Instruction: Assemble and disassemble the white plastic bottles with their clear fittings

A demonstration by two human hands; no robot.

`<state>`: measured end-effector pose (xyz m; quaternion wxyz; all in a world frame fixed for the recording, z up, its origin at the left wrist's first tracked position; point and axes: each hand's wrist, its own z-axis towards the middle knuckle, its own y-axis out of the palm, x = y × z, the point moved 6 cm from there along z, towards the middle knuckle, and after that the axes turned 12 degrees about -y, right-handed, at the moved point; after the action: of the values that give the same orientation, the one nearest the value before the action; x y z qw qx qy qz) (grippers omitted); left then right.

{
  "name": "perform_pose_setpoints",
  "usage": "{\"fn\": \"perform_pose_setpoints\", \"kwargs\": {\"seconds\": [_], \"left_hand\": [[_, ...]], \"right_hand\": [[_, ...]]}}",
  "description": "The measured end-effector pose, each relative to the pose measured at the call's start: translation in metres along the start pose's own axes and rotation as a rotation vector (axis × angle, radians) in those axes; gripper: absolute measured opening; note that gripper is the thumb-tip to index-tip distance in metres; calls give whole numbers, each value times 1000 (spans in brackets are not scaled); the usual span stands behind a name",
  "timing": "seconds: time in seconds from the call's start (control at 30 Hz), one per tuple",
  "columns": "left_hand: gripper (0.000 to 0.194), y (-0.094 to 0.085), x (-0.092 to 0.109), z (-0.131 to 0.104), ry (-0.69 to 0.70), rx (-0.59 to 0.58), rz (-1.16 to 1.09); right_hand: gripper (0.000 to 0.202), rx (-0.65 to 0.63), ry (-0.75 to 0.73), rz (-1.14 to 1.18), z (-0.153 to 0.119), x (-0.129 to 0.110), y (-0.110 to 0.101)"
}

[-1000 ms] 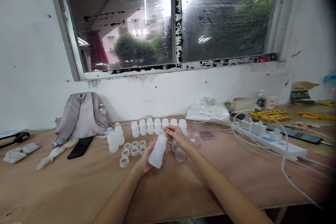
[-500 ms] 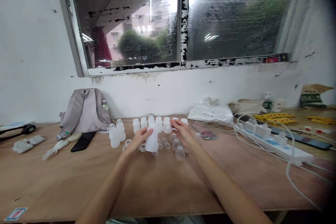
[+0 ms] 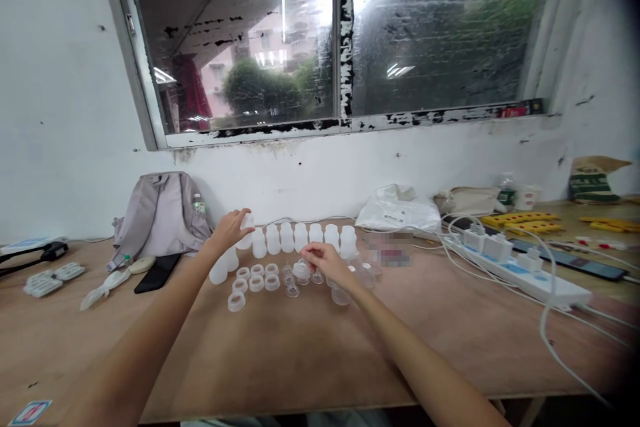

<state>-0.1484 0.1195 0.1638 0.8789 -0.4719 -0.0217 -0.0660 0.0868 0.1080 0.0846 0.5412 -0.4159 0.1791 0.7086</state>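
Note:
My left hand (image 3: 233,230) is at the left end of a row of frosted white bottles (image 3: 287,238), its thumb and fingers around a bottle (image 3: 246,239). Two bottles (image 3: 219,272) stand nearer me, partly behind my left wrist. My right hand (image 3: 323,260) has its fingertips closed at the top of a clear bottle nipple (image 3: 301,271); the fingers partly cover it. More clear nipples (image 3: 293,290) lie close by. Several translucent screw rings (image 3: 237,301) lie left of them. Clear domed caps (image 3: 341,295) sit under and beside my right wrist.
A grey backpack (image 3: 160,213) leans on the wall at left, with a black phone (image 3: 157,273) before it. A white plastic bag (image 3: 397,209) lies at the back. To the right are a power strip (image 3: 520,271) with loose cables and yellow strips (image 3: 523,220).
My left hand has carried a bottle from the middle to the left end of the row. The right hand has moved down and left, from beside the bottles to the nipples.

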Motion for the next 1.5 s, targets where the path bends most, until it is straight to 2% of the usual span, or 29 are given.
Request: {"fn": "perform_pose_setpoints", "kwargs": {"seconds": [0.23,0.33,0.47,0.6,0.7,0.93,1.27,1.4,1.5], "left_hand": [[27,20,-5,-8,72,-3,158],[24,28,-5,-12,123,12,215],[26,40,-7,-16,131,46,373],[26,50,-10,-17,115,93,452],[23,57,-13,-16,102,83,440],[18,67,-14,-16,90,85,421],[32,73,-19,-21,54,150,512],[30,72,-20,-23,63,181,425],[29,61,-12,-27,130,258,302]], "right_hand": [[14,-257,-167,-323,-16,-10,44],[13,-347,-192,-392,-23,-7,63],[11,-436,-203,-445,-29,-1,76],[13,-532,-182,-501,-34,5,81],[22,-596,-188,-551,-38,6,84],[27,-619,-222,-648,-42,6,87],[26,-626,-198,-629,-47,8,88],[26,-637,-195,-621,-49,5,88],[29,-629,-192,-620,-51,4,85]]}}
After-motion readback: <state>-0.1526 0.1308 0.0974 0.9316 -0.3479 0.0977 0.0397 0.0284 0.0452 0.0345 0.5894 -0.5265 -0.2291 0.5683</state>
